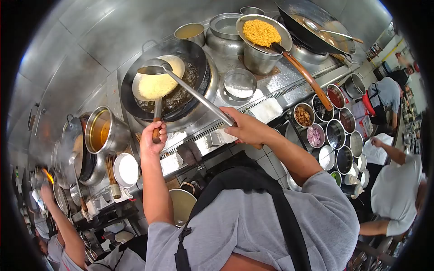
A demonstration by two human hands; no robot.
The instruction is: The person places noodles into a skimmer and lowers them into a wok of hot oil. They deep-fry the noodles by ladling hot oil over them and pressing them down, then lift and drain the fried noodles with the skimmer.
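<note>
Straight in on the long steel worktop [266,86], backed by a metal wall [135,27]. Between its front and back edges, a big black wok [131,101], bubbly with dark liquid [192,77]; towards the far right corner, another dark wok [294,34]. Near the back edge, between those two, a steel pot [260,65] with a wooden-handled skimmer [285,36] across its mouth. Now the first wok: a held skimmer [158,108] reaching in from the front edge, and a long ladle [194,92] slanting over it, touching or not, impossible to tell. Left hand [153,137] wrapped tight round the held skimmer's grip; right hand [246,126] closed round the ladle's end, both by the front edge. Off the front edge's right end, small round tubs [356,143]. Down to the food: yellow noodles [261,32] on the resting skimmer, paler food [156,86] on the held one, and chopped purple bits [315,135] in a tub.
</note>
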